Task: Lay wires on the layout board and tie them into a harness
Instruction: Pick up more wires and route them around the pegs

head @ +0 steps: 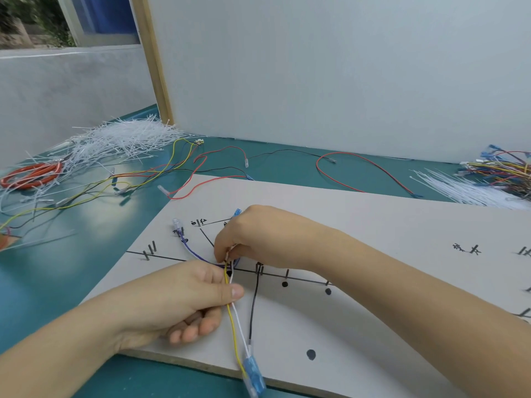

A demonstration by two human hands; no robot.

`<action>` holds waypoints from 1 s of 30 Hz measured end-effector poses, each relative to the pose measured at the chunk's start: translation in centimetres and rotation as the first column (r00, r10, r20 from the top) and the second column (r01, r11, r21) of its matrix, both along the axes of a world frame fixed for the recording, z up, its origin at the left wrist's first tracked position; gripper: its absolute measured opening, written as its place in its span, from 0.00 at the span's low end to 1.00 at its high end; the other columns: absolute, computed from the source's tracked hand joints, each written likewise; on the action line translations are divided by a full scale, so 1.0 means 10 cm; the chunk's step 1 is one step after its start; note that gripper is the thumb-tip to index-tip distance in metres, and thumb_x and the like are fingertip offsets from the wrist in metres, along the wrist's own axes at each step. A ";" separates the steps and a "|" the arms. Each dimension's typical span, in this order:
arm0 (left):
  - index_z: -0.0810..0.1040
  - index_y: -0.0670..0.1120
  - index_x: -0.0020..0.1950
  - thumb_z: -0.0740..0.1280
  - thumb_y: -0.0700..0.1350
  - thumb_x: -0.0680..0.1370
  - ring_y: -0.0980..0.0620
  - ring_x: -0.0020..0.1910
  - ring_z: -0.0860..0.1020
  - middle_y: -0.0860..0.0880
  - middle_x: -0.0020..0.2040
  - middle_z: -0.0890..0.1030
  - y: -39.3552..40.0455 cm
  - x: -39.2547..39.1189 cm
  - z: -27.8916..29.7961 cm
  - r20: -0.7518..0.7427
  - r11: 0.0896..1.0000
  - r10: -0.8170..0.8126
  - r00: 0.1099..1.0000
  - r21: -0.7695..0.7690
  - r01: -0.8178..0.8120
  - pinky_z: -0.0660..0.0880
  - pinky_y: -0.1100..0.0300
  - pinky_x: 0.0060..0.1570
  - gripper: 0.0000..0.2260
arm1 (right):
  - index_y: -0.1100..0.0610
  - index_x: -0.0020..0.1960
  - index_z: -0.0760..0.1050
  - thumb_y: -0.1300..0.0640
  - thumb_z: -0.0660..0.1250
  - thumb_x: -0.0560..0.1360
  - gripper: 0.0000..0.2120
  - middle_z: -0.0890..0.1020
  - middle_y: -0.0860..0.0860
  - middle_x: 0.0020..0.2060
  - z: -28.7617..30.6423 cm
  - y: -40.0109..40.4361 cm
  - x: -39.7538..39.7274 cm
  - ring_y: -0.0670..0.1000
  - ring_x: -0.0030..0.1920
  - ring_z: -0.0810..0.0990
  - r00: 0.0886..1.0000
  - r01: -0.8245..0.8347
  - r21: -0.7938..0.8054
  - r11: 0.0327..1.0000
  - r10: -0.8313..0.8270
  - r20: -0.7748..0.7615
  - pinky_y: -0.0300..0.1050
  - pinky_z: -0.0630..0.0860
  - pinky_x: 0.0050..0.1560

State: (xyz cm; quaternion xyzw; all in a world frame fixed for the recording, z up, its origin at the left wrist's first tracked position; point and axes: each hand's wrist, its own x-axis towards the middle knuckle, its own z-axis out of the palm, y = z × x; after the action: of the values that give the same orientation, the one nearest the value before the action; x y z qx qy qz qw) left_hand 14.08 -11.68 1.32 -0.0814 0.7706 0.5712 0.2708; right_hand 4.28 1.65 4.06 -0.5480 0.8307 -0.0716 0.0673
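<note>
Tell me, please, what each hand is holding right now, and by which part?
The left hand pinches the yellow wire and white wire together mid-length, just below the junction. The right hand pinches the same wires at the junction.

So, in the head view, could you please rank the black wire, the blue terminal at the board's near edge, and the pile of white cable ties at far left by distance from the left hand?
1. Black wire: just right of the left hand, on the board.
2. Blue terminal: at the board's near edge, below and right.
3. Pile of white cable ties: far back left on the green table.
</note>
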 end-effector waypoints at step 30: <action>0.79 0.47 0.42 0.57 0.35 0.79 0.51 0.16 0.66 0.48 0.29 0.77 -0.04 0.15 -0.09 -0.270 0.970 0.237 0.933 0.020 -0.241 0.61 0.68 0.16 0.14 | 0.53 0.51 0.77 0.60 0.61 0.75 0.08 0.81 0.49 0.43 0.01 0.08 0.09 0.52 0.46 0.77 0.990 -0.089 0.015 0.996 0.090 -0.113 0.49 0.72 0.47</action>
State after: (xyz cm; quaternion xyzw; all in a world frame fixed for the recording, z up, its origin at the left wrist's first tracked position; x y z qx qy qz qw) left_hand 15.61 -12.11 0.46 -0.0973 0.7886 0.6003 0.0910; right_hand 5.16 2.41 4.13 -0.5876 0.8081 -0.0330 0.0260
